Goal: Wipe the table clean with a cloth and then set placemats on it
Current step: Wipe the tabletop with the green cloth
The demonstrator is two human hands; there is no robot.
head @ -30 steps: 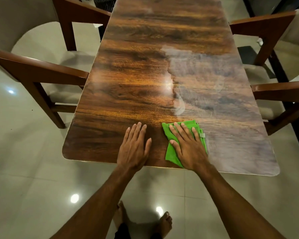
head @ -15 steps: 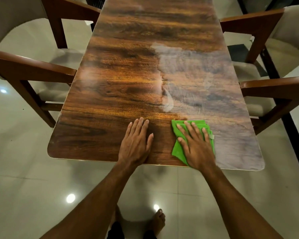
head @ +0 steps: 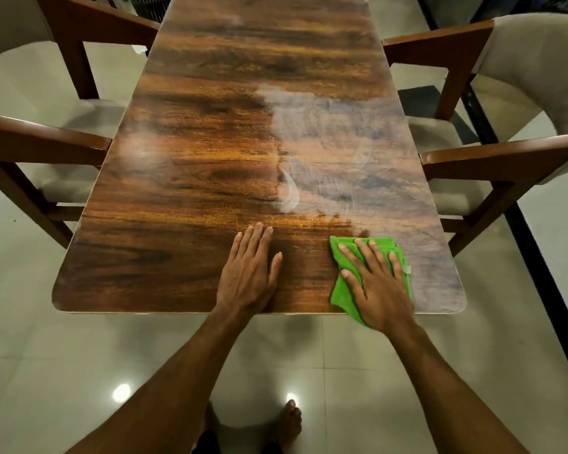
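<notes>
A long glossy wooden table [head: 191, 178] stretches away from me. Its right half carries a hazy smeared patch [head: 335, 152]. A folded green cloth [head: 340, 290] lies near the table's front edge, right of centre. My right hand [head: 379, 286] presses flat on the cloth with fingers spread. My left hand [head: 248, 273] rests flat on the bare wood to the left of the cloth, holding nothing. No placemats are in view.
Wooden armchairs with pale cushions stand on both sides: two on the left [head: 43, 139] and two on the right [head: 492, 162]. The floor is shiny pale tile [head: 79, 371]. My bare feet [head: 289, 421] show below the table's front edge.
My right hand has slid the green cloth to the right along the front edge, away from my left hand. The left hand stays flat in place.
</notes>
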